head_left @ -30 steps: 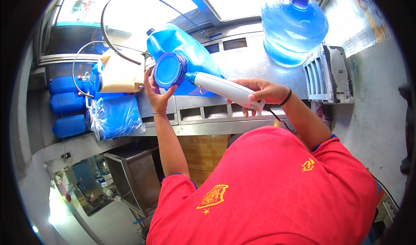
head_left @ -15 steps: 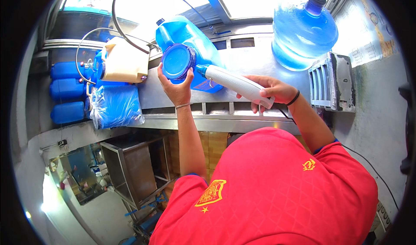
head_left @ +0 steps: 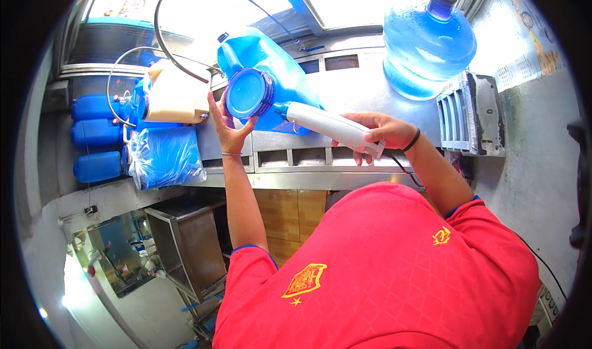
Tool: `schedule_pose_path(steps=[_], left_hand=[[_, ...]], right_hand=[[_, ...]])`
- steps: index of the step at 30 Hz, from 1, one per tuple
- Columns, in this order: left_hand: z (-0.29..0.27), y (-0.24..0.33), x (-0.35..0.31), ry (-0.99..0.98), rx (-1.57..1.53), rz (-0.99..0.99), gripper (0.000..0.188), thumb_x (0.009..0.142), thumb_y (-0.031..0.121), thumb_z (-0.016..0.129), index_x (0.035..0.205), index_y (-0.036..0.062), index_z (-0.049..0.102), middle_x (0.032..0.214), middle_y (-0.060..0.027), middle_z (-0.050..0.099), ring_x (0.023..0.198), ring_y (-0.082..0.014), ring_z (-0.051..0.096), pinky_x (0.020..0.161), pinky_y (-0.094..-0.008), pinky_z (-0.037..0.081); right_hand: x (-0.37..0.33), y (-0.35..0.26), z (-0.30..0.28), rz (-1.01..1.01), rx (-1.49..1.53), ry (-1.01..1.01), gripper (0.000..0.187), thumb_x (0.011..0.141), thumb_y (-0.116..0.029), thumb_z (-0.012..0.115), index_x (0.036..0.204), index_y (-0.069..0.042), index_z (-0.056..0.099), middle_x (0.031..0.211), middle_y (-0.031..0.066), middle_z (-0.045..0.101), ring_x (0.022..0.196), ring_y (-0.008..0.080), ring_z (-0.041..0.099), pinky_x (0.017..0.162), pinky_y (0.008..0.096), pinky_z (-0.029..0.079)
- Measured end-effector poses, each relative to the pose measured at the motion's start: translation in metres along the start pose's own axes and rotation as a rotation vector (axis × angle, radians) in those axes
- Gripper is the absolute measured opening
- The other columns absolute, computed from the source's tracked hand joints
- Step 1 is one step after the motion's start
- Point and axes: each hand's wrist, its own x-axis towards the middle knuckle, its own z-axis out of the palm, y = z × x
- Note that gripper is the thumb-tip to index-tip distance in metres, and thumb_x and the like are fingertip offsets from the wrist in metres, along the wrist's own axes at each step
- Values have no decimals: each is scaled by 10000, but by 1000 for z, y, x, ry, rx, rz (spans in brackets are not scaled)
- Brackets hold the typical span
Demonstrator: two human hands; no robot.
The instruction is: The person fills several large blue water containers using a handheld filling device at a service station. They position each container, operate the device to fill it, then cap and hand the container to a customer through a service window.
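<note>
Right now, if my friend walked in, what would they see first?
Probably the bright red shirt, filling the lower middle. Above it, a white corded tool in the right grip points its blue nozzle at a wide-capped blue jug, left of centre. A big round water bottle stands upper right.

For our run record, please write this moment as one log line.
left hand: at rim of blue lid; right hand: holds white corded tool, tip toward lid; blue jug: lid on; nearby: large bottle

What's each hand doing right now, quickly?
Left hand: open, thumb and fingers spread around the edge of the large blue cap.
Right hand: closed, holding the white handheld tool.
</note>
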Motion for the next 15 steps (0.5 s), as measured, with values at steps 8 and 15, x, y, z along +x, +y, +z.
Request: schedule_pose_path(steps=[8, 15], left_hand=[[20, 9, -6, 162, 157, 2, 1194, 606, 47, 834, 1577, 69, 139, 1379, -192, 493, 1273, -279, 510, 1107, -388, 398], [73, 31, -11, 503, 350, -95, 1145, 618, 196, 860, 1542, 5, 210, 1448, -215, 432, 1332, -312, 467, 1154, -402, 346]], right_hand=[[-5, -6, 4, 0, -13, 71, 939, 865, -309, 755, 1573, -42, 199, 1311, 228, 568, 868, 274, 724, 665, 331, 633], [-7, -18, 1, 12, -97, 101, 964, 837, -377, 776, 1560, -36, 238, 1299, 215, 577, 837, 258, 723, 640, 314, 627]])
